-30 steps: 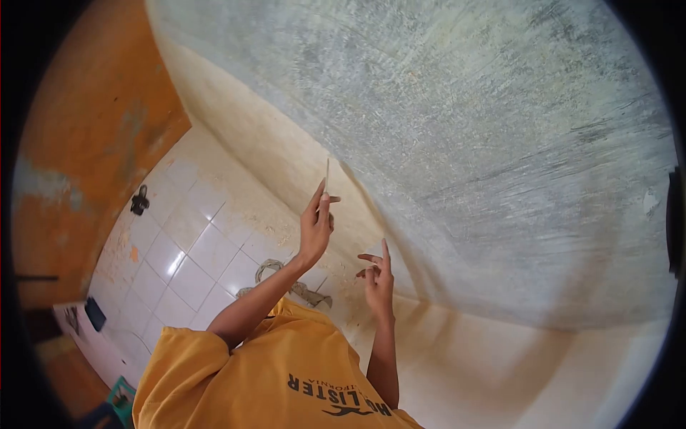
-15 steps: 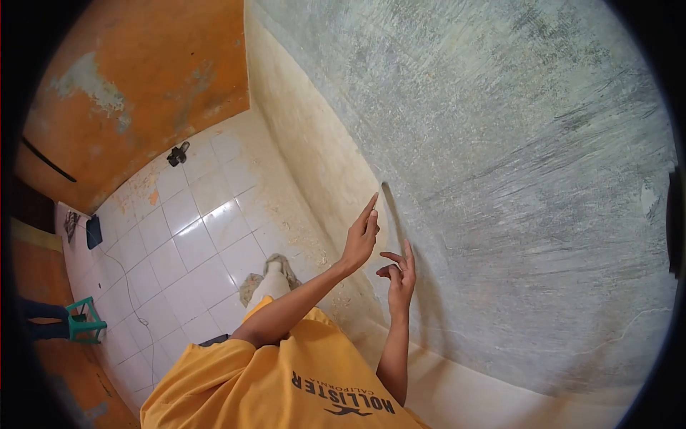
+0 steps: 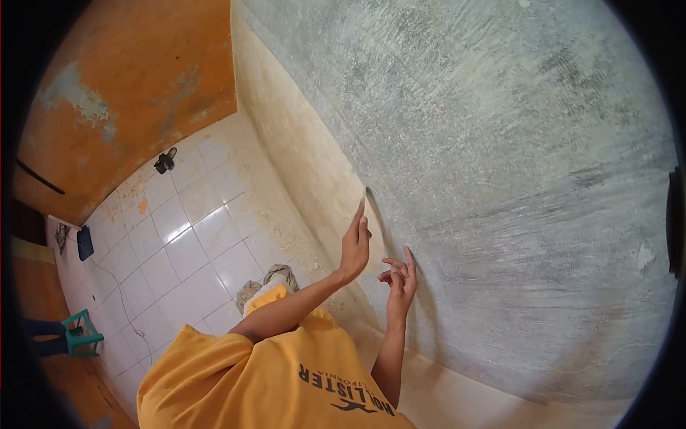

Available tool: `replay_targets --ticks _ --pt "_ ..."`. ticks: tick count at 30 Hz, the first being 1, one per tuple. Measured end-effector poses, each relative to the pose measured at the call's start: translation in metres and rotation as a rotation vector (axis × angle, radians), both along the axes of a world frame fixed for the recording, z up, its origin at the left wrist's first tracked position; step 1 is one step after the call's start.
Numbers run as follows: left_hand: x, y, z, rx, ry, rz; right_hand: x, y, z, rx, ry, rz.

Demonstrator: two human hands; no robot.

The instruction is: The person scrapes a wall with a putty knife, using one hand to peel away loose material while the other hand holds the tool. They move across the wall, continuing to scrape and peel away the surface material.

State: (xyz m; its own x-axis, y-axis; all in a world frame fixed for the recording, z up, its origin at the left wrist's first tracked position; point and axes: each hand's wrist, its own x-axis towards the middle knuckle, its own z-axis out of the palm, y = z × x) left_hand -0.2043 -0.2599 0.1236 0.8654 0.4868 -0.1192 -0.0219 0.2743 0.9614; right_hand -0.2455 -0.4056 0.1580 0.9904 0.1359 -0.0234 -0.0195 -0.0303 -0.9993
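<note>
My left hand (image 3: 355,247) is held up edge-on beside the wall, its fingers stretched out together and the thumb a little apart. The fingertips are right at the border between the cream lower band (image 3: 314,136) and the grey, scraped upper wall (image 3: 493,164). Lower in the view, my right hand (image 3: 401,280) is raised close to the same wall. One finger points up and the others are bent and spread. Neither hand shows a tool. A shadow falls on the wall by the fingers.
Flakes of debris lie along the floor by the wall. White floor tiles (image 3: 179,250) stretch left, with dark sandals (image 3: 165,161), a thin cable (image 3: 121,286) and a blue object (image 3: 85,244). A person's legs (image 3: 46,337) are beside a green stool (image 3: 83,334). The orange wall (image 3: 157,43) is peeling.
The view has turned slightly, so walls and floor sit further left. My left hand has shifted left in the picture and stands a bit more upright. My right hand has barely moved in the picture.
</note>
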Motion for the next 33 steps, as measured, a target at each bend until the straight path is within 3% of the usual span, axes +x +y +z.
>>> replay_targets --ticks 6,10,16,20,23,26,28,33 --pt "0.047 0.067 0.005 -0.085 -0.015 0.032 0.004 0.016 -0.01 0.018 0.057 -0.085" --pt "0.023 0.043 0.0 -0.008 -0.008 -0.047 0.016 0.038 -0.015 0.012 0.029 -0.139" --pt "0.017 0.063 0.015 -0.041 0.042 -0.137 0.045 0.066 0.005 -0.123 -0.155 -0.136" --pt "0.016 0.069 0.017 -0.095 0.057 -0.188 0.042 0.07 0.009 -0.115 -0.146 -0.183" --pt "0.019 0.073 0.004 0.109 0.041 -0.177 0.03 0.063 0.006 -0.111 -0.13 -0.231" --pt "0.061 0.114 -0.03 0.29 -0.073 0.024 0.017 0.056 -0.004 -0.104 -0.108 -0.274" --pt "0.065 0.126 -0.007 0.138 0.052 -0.021 0.012 0.051 -0.01 -0.085 -0.079 -0.289" --pt "0.03 0.07 -0.01 0.089 -0.001 -0.076 0.027 0.067 -0.005 -0.075 -0.112 -0.317"
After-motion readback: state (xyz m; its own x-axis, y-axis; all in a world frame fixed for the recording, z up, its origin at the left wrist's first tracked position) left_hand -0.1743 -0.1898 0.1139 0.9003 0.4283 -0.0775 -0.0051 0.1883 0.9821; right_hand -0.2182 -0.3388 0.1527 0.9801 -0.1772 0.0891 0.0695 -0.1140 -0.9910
